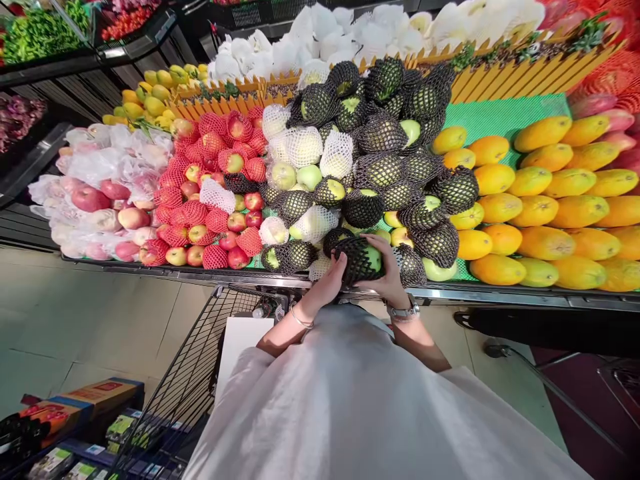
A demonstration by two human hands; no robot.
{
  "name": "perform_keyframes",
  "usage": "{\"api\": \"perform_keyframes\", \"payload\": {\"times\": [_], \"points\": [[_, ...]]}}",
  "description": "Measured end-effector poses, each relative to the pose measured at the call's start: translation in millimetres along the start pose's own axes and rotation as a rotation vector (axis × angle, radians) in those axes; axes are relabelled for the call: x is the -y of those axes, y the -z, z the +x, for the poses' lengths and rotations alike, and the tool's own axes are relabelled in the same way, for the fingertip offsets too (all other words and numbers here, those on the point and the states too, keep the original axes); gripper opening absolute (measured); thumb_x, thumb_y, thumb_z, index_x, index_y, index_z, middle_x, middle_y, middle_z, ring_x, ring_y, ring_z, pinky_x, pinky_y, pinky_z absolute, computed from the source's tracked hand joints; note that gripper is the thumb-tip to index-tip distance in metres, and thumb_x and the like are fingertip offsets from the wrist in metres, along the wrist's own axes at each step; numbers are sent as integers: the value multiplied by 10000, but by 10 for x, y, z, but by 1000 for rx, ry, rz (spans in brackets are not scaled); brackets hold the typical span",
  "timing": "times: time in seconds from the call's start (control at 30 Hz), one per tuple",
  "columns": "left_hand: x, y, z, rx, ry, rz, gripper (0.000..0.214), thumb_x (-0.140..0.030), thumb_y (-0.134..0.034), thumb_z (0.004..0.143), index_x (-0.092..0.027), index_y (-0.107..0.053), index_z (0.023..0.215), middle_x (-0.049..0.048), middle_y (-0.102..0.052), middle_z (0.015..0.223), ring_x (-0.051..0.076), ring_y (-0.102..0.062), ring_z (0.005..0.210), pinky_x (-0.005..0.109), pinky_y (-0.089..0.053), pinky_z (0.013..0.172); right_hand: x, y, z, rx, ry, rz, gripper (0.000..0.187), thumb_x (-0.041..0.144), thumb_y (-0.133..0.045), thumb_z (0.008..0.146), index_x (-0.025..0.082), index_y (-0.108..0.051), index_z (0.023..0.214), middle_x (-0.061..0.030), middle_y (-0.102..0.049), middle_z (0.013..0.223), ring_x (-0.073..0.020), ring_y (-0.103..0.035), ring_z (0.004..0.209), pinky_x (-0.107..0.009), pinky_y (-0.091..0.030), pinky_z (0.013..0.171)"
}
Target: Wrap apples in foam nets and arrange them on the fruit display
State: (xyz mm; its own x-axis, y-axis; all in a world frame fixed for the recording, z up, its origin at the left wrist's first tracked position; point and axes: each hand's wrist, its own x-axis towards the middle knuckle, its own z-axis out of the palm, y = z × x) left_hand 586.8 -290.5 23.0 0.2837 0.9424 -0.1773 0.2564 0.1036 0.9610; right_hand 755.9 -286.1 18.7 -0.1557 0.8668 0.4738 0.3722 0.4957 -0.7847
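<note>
Between my two hands is a round green fruit in a black foam net (361, 261), at the front edge of the display. My left hand (327, 283) presses on its left side, thumb up along the netting. On the other side my right hand (389, 275) wraps round it, fingers over the top near a bare green patch. Right behind it rises a heap of similar green fruit in black nets (383, 170). Some of the fruit nearby sits in white foam nets (304, 145).
Red apples in red nets (205, 193) and pink apples in clear wrap (90, 197) lie to the left. Rows of yellow papayas (545, 243) fill the right. A metal rail (500, 295) edges the display. A wire shopping cart (185, 353) stands at my left.
</note>
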Motion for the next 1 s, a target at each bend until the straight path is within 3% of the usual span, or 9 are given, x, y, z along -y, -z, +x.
{"api": "perform_keyframes", "payload": {"times": [0.1, 0.23, 0.33, 0.4, 0.5, 0.67, 0.83, 0.93, 1.0], "points": [[-118, 70, -61, 23, 15, 6, 661, -706, -249, 928, -250, -475, 1349, 127, -607, 1284, 259, -581, 1246, 410, -554, 961, -48, -16, -101, -126, -93, 22, 900, 775, -617, 738, 220, -388, 1407, -151, -533, 1336, -364, -509, 1282, -573, -403, 1104], [-390, 154, -103, -212, -334, 312, 827, -715, -568, 801, -201, -344, 1409, 199, -444, 1427, 329, -420, 1382, 500, -391, 1144, -80, 16, -151, -183, -170, 29, 910, 745, -625, 759, 203, -363, 1442, -153, -487, 1397, -359, -480, 1315, -551, -392, 1121], [-495, 104, -78, -56, -516, 572, 953, -626, -720, 732, -215, -273, 1467, 213, -294, 1538, 384, -238, 1482, 554, -277, 1206, -64, 29, -165, -134, -156, 94, 940, 738, -654, 741, 215, -358, 1464, -149, -452, 1446, -348, -473, 1323, -517, -405, 1120], [-498, 22, -41, 66, -529, 645, 858, -509, -708, 799, -232, -260, 1476, 194, -350, 1503, 362, -318, 1448, 533, -345, 1175, -59, 30, -199, -116, -142, 131, 995, 784, -624, 726, 218, -331, 1490, -150, -445, 1454, -344, -481, 1314, -505, -416, 1114], [-450, -125, 58, 101, -534, 656, 705, -372, -657, 864, -227, -293, 1450, 167, -448, 1398, 313, -458, 1350, 477, -432, 1120, -117, 43, -288, -126, -158, 136, 1011, 858, -464, 764, 213, -284, 1522, -151, -429, 1472, -339, -468, 1335, -495, -406, 1130], [-368, -383, 499, 180, -638, 767, 650, -250, -690, 828, -205, -368, 1392, 171, -439, 1396, 325, -458, 1350, 482, -444, 1104, -454, 180, -373, -221, -327, 168, 724, 680, -102, 961, 283, -129, 1566, -117, -371, 1537, -272, -428, 1405, -461, -436, 1118], [-340, -628, 1102, 214, -734, 1068, 703, -152, -729, 778, -172, -394, 1396, 217, -410, 1436, 367, -509, 1275, 487, -500, 995, -663, 413, -378, -520, -437, 71, 634, 505, -383, 966, 221, -253, 1518, -172, -470, 1439, -289, -542, 1291, -531, -465, 1070], [-314, -747, 1303, 213, -741, 1172, 616, -82, -643, 818, -181, -431, 1388, 213, -444, 1425, 332, -541, 1236, 472, -503, 981, -624, 473, -409, -480, -342, -120, 615, 442, -505, 939, 199, -353, 1483, -163, -477, 1436, -291, -493, 1331, -530, -421, 1116], [-297, -818, 1361, 181, -708, 1184, 524, -68, -550, 867, -178, -470, 1374, 204, -489, 1390, 306, -556, 1224, 464, -494, 1001, -616, 460, -423, -353, -275, -251, 572, 404, -490, 962, 204, -379, 1485, -149, -441, 1484, -291, -406, 1404, -539, -350, 1169]]}}
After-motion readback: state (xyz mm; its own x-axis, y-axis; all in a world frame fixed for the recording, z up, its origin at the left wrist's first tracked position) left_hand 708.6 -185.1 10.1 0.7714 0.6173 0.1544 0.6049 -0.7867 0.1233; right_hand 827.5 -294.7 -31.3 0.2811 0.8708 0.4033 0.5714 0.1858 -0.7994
